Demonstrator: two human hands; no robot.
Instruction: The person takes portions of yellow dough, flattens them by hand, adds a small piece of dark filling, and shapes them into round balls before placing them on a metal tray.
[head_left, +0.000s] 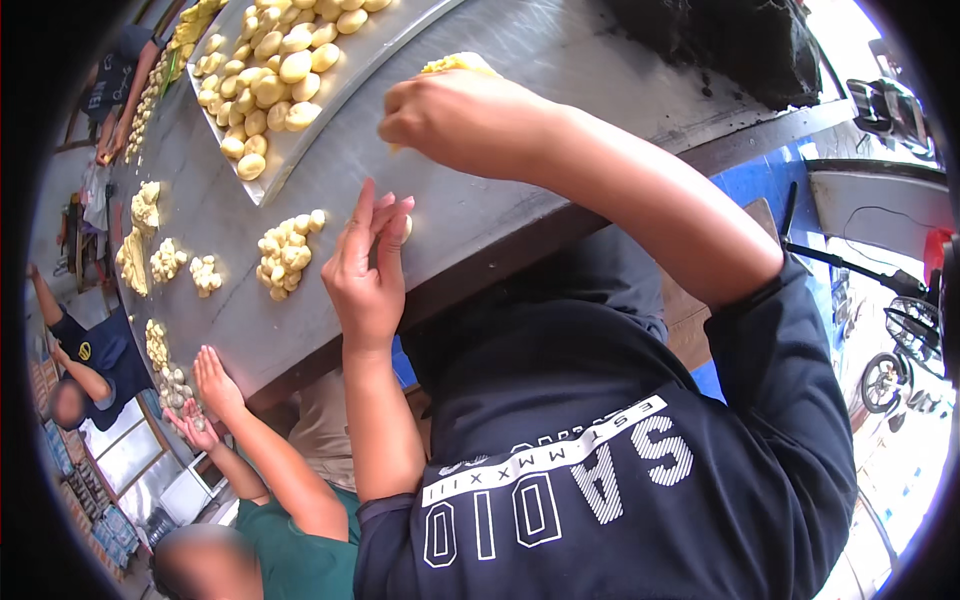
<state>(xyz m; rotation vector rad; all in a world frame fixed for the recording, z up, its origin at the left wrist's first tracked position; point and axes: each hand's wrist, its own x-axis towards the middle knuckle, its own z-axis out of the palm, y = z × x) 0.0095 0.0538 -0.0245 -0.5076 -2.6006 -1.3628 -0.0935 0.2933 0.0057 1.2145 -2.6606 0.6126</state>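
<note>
My left hand (369, 262) is raised over the near edge of the metal-topped table (465, 217), fingers partly spread. A small pale dough ball (407, 229) shows at its fingertips, mostly hidden by them. Farther right, my right hand (450, 120) is curled palm down around a crumbly yellow mass (461, 63); a bit of yellow also shows below its fingers. Left of my right hand lies a metal tray (300, 154) full of smooth, rounded dough balls (270, 88). A heap of small dough pieces (283, 256) sits left of my left hand.
Smaller dough heaps (167, 260) and larger dough lumps (145, 206) lie farther left. A co-worker in green (300, 540) works close by at left, hands (217, 386) over the table; other people stand beyond. A black plastic bag (742, 52) lies at the upper right.
</note>
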